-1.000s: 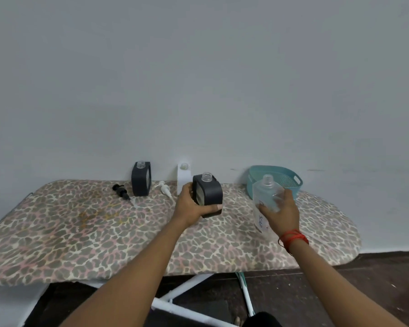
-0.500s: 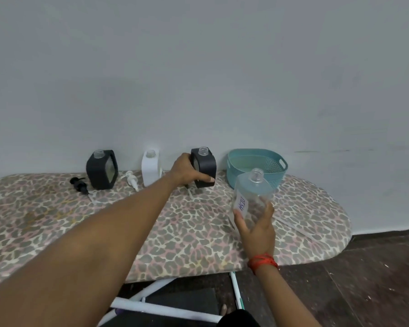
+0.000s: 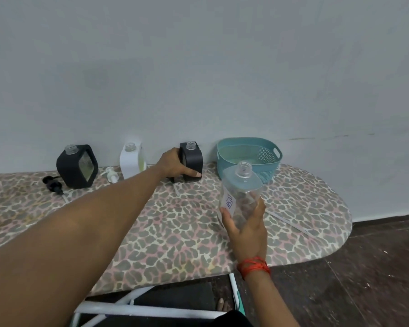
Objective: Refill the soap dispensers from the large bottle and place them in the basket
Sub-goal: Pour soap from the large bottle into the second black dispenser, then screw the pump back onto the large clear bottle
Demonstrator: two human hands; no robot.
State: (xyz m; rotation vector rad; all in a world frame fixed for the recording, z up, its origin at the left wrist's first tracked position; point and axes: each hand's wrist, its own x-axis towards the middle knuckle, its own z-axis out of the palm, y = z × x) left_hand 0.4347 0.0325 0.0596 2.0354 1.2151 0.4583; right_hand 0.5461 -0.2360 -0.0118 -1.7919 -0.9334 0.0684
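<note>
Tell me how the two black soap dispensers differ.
The left black dispenser stands free; the left hand grips the right black dispenser. The left black dispenser shows its clear window; the right black dispenser shows a dark side. Both are uncapped, with clear necks.

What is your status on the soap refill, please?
Left hand grips black dispenser on ironing board. Right hand holds clear bottle, uncapped. Teal basket beside dispenser, nothing between.

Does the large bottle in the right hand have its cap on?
No, the large bottle held by the right hand shows a bare, open neck.
</note>
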